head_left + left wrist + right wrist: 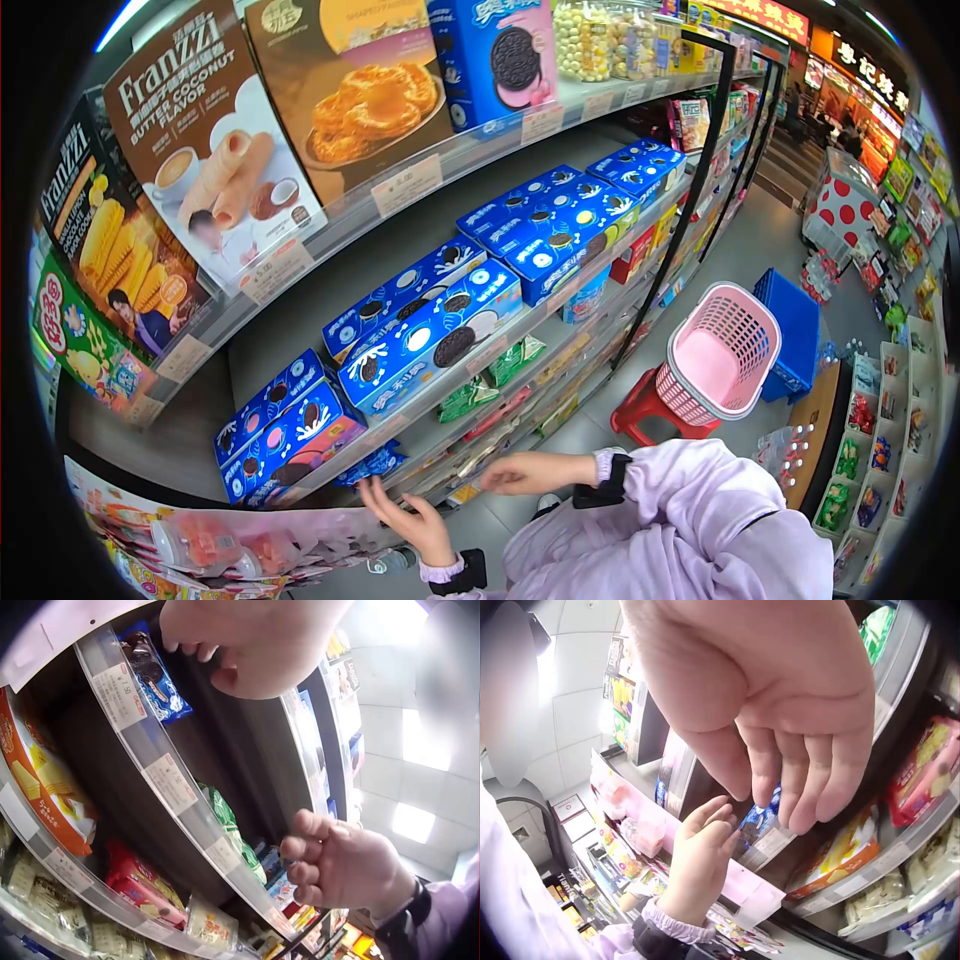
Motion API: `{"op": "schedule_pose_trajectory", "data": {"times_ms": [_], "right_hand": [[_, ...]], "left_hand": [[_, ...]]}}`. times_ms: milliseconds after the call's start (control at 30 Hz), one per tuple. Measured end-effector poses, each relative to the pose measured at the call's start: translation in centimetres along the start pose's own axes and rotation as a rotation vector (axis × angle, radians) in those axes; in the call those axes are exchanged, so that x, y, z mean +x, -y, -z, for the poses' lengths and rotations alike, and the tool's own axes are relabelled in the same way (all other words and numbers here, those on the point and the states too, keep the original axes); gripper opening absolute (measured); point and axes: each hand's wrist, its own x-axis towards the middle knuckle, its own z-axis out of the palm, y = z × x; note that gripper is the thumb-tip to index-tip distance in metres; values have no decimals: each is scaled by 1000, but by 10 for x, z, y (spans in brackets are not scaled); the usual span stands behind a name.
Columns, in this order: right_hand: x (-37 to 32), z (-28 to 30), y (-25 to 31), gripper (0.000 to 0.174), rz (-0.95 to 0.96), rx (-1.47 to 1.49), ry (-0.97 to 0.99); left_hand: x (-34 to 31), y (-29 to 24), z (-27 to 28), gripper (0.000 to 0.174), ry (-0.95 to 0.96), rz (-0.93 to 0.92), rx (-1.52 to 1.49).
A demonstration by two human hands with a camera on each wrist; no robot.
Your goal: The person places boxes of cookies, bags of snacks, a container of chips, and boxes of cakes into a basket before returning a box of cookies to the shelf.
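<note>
My left hand (412,522) is held just in front of the lower shelf with relaxed fingers and nothing in them. Close by its fingertips lies a blue cookie packet (372,464), which also shows in the left wrist view as a blue packet (155,673) behind a price label. My right hand (540,473) hovers to the right of the left one, its fingers loosely bent and holding nothing, as the right hand (772,697) shows up close. Above both hands, blue Oreo boxes (430,335) stand in a row on the middle shelf. Green packets (490,380) lie farther along the lower shelf.
Large biscuit boxes (215,150) fill the upper shelf. A pink basket (722,350) sits on a red stool (650,408) at the right, beside a blue bin (790,330). Clear jars (205,540) hang at the lower left. A black rail (712,130) runs along the shelf front.
</note>
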Motion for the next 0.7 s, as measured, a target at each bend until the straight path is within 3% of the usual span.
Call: {"op": "schedule_pose_trajectory", "data": {"times_ms": [100, 167, 233, 367, 433, 700], "right_hand": [[-31, 10, -7, 31, -68, -32, -20], [-47, 15, -12, 32, -108, -54, -52], [-59, 21, -10, 34, -106, -50, -81], [-74, 28, -5, 36, -107, -58, -98], [-79, 34, -2, 37, -101, -80, -87], [-107, 69, -8, 45, -63, -340, 98]], "left_hand": [[-14, 4, 2, 35, 222, -55, -161], [-20, -2, -4, 27, 270, -72, -218], [-27, -7, -5, 23, 452, 25, -249], [-41, -2, -10, 29, 853, -74, -219], [-48, -13, -3, 33, 1020, 75, -169], [-58, -39, -17, 34, 1033, 71, -109]]}}
